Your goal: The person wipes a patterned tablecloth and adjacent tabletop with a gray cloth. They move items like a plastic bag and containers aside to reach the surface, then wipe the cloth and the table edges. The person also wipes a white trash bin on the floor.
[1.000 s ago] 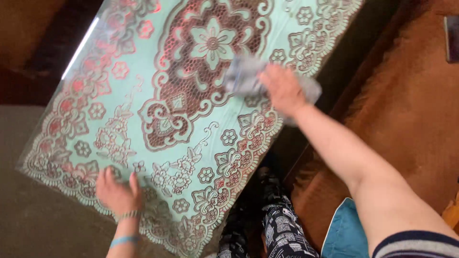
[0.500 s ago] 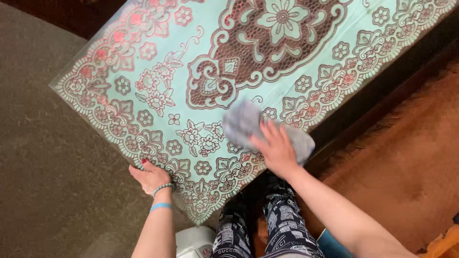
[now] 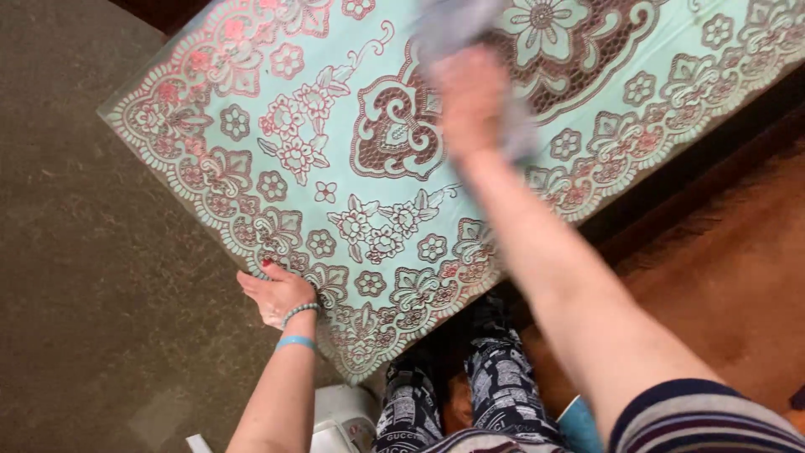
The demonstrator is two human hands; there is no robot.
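My right hand presses a grey cloth flat on the glass tabletop, over its mint lace cover, near the centre medallion. The cloth looks soft, light and limp, best bunched under the palm. Motion blur hides my fingers; I cannot tell their grip. My left hand lies open, bracing the table's near edge.

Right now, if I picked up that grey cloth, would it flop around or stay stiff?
Probably floppy: the grey cloth bunches in soft folds under the right hand. It likely weighs little, since one hand moves it. It seems to slide easily over the smooth patterned table top, though blur hides detail.
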